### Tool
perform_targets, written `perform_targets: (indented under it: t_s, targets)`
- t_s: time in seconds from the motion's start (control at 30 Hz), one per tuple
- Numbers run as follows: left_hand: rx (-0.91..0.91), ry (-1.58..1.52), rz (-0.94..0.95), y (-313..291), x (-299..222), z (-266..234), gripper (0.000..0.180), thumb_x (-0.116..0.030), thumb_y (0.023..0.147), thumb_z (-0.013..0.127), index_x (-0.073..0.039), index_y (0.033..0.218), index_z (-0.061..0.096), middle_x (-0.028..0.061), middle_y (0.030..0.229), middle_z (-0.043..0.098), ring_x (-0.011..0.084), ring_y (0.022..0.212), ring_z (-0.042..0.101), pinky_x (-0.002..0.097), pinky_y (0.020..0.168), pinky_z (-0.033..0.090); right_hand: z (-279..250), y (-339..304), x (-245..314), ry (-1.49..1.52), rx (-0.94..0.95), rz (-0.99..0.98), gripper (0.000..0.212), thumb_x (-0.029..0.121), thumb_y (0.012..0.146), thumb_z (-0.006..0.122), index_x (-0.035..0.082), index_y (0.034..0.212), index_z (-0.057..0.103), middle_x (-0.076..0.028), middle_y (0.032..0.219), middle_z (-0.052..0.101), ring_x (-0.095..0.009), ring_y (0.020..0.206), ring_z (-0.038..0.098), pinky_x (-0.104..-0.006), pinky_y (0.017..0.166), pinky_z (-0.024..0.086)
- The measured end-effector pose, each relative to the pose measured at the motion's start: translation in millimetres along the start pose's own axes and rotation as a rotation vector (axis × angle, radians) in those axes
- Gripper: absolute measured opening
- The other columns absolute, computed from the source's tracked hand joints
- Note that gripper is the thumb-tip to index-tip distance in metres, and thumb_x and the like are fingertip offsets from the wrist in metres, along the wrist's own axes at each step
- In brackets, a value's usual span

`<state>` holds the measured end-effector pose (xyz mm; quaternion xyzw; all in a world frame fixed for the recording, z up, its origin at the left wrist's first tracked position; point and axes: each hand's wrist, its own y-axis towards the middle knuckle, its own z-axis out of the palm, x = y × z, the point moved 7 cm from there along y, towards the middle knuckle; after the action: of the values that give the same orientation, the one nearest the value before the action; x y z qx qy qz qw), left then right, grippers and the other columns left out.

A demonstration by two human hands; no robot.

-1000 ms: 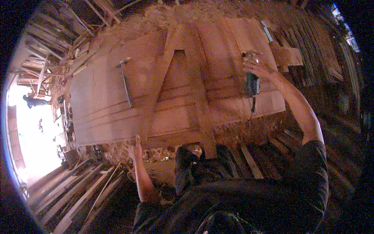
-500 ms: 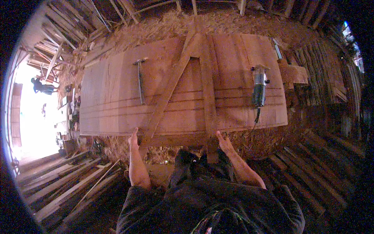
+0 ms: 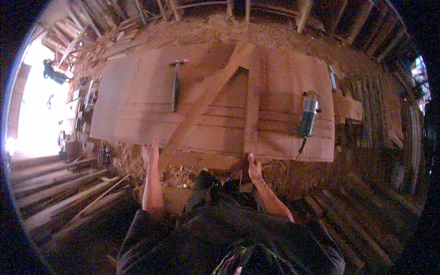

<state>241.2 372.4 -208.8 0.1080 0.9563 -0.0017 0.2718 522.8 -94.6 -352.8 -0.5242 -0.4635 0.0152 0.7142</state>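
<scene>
A triangular wooden frame (image 3: 251, 107) of long boards lies across a broad wooden panel (image 3: 126, 98), its legs meeting at the far end. A crosspiece (image 3: 206, 161) joins the legs near my body. My left hand (image 3: 151, 151) is beside the near end of the left leg, fingers stretched out and apart; whether it touches the wood I cannot tell. At the near end of the right leg, my right hand (image 3: 255, 168) rests against its outer side, thumb and fingers apart. A hammer (image 3: 174, 87) lies left of the frame. On the right lies a green-and-silver handheld power tool (image 3: 309, 114) with a dark cord.
Shavings (image 3: 201, 30) cover the ground around the panel. Long boards (image 3: 78, 195) lie at the lower left, with more stacked boards (image 3: 373, 110) at the right. A wood block (image 3: 348, 106) sits beyond the panel's right edge. Another person (image 3: 56, 72) is in the bright opening far left.
The view has turned slightly. My left hand now shows spread fingers beside the left leg, and my right hand is closer to the right leg. The hammer and power tool still lie on the panel.
</scene>
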Motion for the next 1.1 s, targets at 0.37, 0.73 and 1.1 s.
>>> perform_targets:
  t_s: [0.37,0.73,1.1]
  targets:
    - [0.129,0.004,-0.179,-15,-2,12,0.072,-0.072,0.088,0.063,-0.002,0.107,0.062,0.0212,0.111,0.071,0.0408,0.109,0.065,0.0519,0.091,0.048,-44,-82,51,0.358,-0.041,-0.208,0.052,0.027,0.098,0.072,0.001,0.139,0.053,-0.008,0.129,0.065,-0.022,0.121,0.06,-0.0366,0.107,0.046]
    - [0.466,-0.059,0.746,-106,-179,-48,0.085,-0.05,0.083,0.078,-0.005,0.149,0.048,0.0239,0.147,0.05,0.0434,0.137,0.046,0.0524,0.117,0.036,51,-134,195,0.003,-0.047,-0.58,0.058,0.021,0.095,0.074,0.0,0.143,0.05,-0.009,0.132,0.064,-0.02,0.119,0.059,-0.0378,0.105,0.046]
    - [-0.107,-0.273,0.721,-16,-71,-42,0.072,-0.021,0.063,0.084,-0.003,0.129,0.061,0.0177,0.12,0.068,0.0421,0.11,0.064,0.049,0.099,0.052,271,-165,365,-0.206,0.059,-0.736,0.057,0.033,0.097,0.071,-0.002,0.137,0.05,-0.012,0.123,0.066,-0.022,0.118,0.06,-0.0392,0.102,0.047]
